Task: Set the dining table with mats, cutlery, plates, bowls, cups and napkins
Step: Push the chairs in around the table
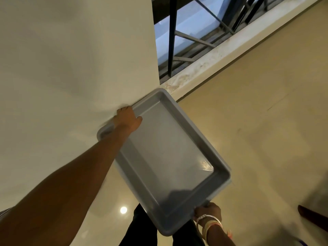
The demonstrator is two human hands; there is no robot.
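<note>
The grey tray (pixel 168 148) is held in the air in front of the person, above the floor (pixel 257 130), its long side running away from the body and to the left. Its glossy bottom shows bare from wall to wall, with a shadow over the near end and a glint near the right corner. The left hand (pixel 126 118) grips the far left rim, fingers curled over the outer edge and thumb lying inside. The right hand (pixel 207 212), with bangles (pixel 208 221) on its wrist, grips the near rim at its right corner, fingers wrapped round the edge. The tray's far left rim lies along the pale wall (pixel 71 59); whether it touches cannot be told. The far corner sits just below the stained sill (pixel 213 55) of a window with dark metal bars (pixel 171 36). To the right, beige floor stretches open as far as a dark brown object (pixel 312 217) at the frame's edge. Below the tray are the person's dark trouser legs (pixel 142 228) and a round light reflection (pixel 123 209) on the floor.
</note>
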